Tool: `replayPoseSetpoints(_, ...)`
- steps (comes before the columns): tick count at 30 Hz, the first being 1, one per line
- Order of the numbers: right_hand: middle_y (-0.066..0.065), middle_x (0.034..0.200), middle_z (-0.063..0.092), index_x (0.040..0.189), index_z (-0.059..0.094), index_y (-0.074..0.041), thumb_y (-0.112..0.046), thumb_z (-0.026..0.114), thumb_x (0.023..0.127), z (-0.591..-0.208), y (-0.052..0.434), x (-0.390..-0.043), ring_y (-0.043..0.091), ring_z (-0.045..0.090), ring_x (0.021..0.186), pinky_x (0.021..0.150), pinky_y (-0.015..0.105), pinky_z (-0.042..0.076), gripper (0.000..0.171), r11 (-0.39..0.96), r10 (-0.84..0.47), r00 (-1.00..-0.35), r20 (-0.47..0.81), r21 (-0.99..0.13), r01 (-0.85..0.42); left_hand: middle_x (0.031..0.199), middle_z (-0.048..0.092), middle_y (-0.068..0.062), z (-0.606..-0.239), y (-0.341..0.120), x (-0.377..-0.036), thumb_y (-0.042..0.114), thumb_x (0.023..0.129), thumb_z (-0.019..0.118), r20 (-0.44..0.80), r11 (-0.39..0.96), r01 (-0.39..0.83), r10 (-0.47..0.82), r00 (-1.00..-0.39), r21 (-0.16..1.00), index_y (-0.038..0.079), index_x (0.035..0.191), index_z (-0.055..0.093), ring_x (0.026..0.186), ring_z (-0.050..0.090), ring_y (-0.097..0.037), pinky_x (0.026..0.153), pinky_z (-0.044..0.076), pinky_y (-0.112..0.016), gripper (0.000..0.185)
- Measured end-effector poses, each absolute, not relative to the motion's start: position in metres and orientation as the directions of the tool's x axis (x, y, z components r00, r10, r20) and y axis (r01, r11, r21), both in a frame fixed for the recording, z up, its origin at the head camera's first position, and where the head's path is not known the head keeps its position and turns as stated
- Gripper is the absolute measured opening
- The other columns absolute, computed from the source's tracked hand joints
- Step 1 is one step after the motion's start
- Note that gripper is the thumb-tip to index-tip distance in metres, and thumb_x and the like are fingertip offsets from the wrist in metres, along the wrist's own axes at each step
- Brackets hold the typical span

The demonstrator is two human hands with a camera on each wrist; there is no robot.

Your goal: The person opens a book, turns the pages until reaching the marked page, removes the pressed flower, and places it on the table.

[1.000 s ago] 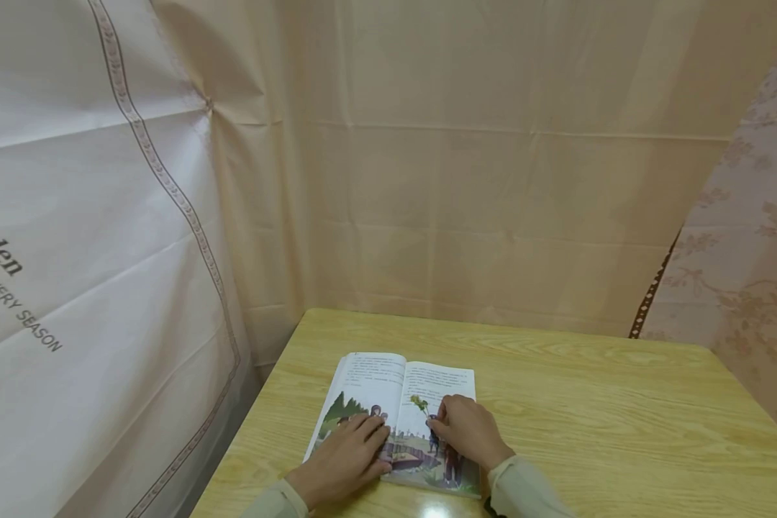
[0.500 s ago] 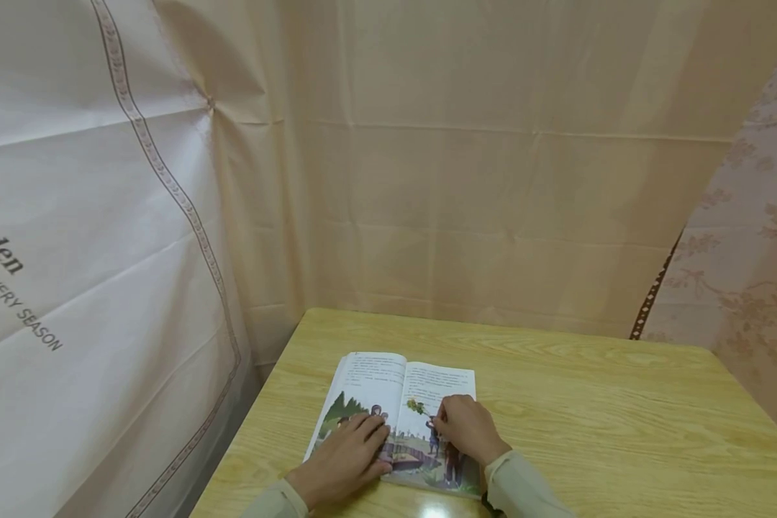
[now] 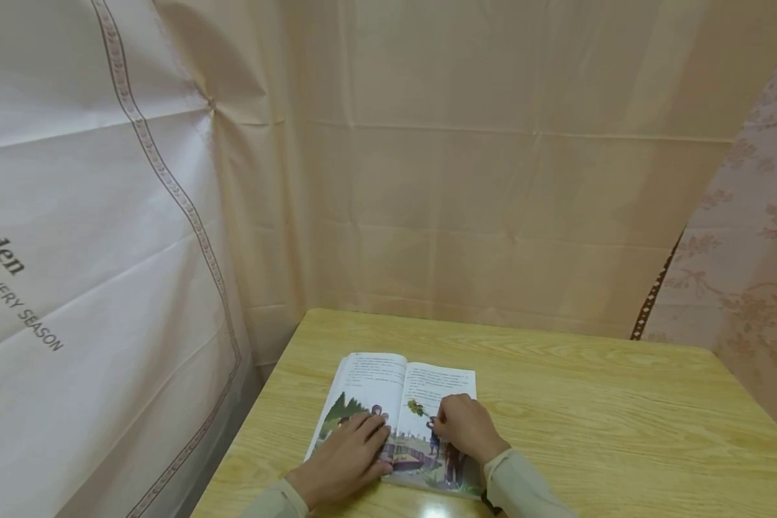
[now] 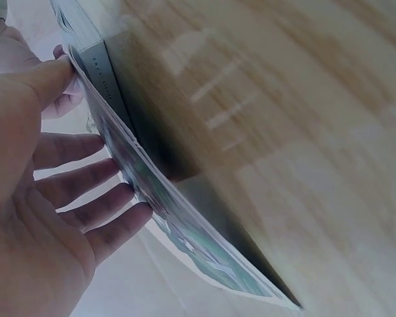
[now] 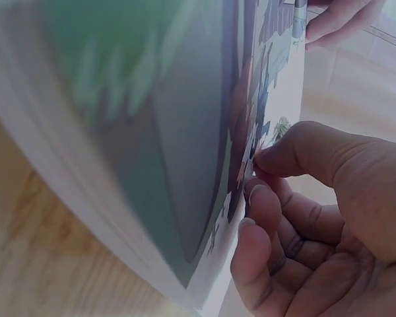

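An open book [image 3: 378, 370] with text and coloured pictures lies on the wooden table. My left hand [image 3: 346, 455] rests on its left page near the centre fold, fingers spread and nearly straight. In the left wrist view those fingertips [image 4: 122, 228] press along the page. My right hand [image 3: 467, 429] is over the right page, thumb and forefinger pinching the thin stem of a small yellow-green leafy sprig [image 3: 416, 408]. The sprig's head points to the far left, over the picture. In the right wrist view the sprig [image 5: 282, 127] shows behind the thumb, and the fingertips hide its stem end.
The table [image 3: 589, 410] stretches to the right of the book. A beige cloth [image 3: 492, 216] hangs behind it, a white printed cloth [image 3: 103, 288] on the left and a flowered one [image 3: 738, 288] on the right.
The sprig has tipped over to the left and lower toward the page as my right fingers turned slightly. My left hand and the book have stayed in place.
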State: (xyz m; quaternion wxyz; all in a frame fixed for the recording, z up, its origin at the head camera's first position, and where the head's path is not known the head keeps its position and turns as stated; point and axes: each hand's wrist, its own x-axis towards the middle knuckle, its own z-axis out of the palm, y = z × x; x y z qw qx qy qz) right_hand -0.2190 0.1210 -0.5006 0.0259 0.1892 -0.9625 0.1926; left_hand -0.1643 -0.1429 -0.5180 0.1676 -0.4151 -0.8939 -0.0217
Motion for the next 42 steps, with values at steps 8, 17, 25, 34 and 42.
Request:
replayPoseSetpoints(8, -0.010, 0.060, 0.055, 0.065, 0.061, -0.017, -0.011, 0.072, 0.083, -0.500, 0.126, -0.217, 0.007, 0.049, 0.051, 0.052, 0.028, 0.043, 0.022, 0.823, -0.359, -0.927, 0.112, -0.430, -0.371, 0.136, 0.060, -0.012, -0.518, -0.143, -0.164, 0.046, 0.106, 0.052, 0.319, 0.647, 0.755, 0.741, -0.590, -0.108, 0.004, 0.134, 0.064, 0.125, 0.056, -0.028, 0.105, 0.049, -0.042, 0.052)
replayPoseSetpoints(17, -0.012, 0.065, 0.057, 0.069, 0.064, -0.018, -0.011, 0.075, 0.080, -0.498, 0.130, -0.215, 0.006, 0.047, 0.056, 0.053, 0.027, 0.042, 0.017, 0.818, -0.352, -0.923, 0.156, -0.428, -0.384, 0.137, 0.060, -0.012, -0.517, -0.144, -0.165, 0.046, 0.107, 0.051, 0.315, 0.648, 0.756, 0.739, -0.595, -0.094, 0.003, 0.135, 0.064, 0.125, 0.056, -0.028, 0.105, 0.049, -0.042, 0.052)
replayPoseSetpoints(25, -0.012, 0.067, 0.059, 0.070, 0.064, -0.018, -0.008, 0.073, 0.079, -0.494, 0.137, -0.213, 0.005, 0.049, 0.059, 0.055, 0.027, 0.045, 0.017, 0.811, -0.357, -0.915, 0.186, -0.425, -0.403, 0.136, 0.060, -0.012, -0.519, -0.144, -0.166, 0.045, 0.107, 0.051, 0.319, 0.644, 0.760, 0.742, -0.590, -0.093, 0.004, 0.135, 0.064, 0.125, 0.056, -0.028, 0.106, 0.048, -0.042, 0.052)
replayPoseSetpoints(34, -0.012, 0.067, 0.060, 0.072, 0.064, -0.017, -0.005, 0.071, 0.080, -0.490, 0.142, -0.211, 0.006, 0.052, 0.058, 0.058, 0.031, 0.048, 0.016, 0.810, -0.338, -0.931, 0.136, -0.462, -0.362, 0.139, 0.059, -0.012, -0.517, -0.144, -0.165, 0.046, 0.108, 0.049, 0.285, 0.656, 0.751, 0.736, -0.613, -0.078, 0.003, 0.137, 0.062, 0.127, 0.055, -0.029, 0.107, 0.047, -0.043, 0.054)
replayPoseSetpoints(42, -0.012, 0.068, 0.059, 0.071, 0.064, -0.018, -0.003, 0.069, 0.080, -0.487, 0.144, -0.210, 0.008, 0.050, 0.062, 0.059, 0.030, 0.046, 0.017, 0.820, -0.313, -0.938, 0.147, -0.457, -0.345, 0.140, 0.059, -0.012, -0.515, -0.143, -0.164, 0.045, 0.108, 0.048, 0.268, 0.662, 0.746, 0.733, -0.626, -0.068, 0.003, 0.138, 0.062, 0.128, 0.054, -0.029, 0.108, 0.046, -0.043, 0.054)
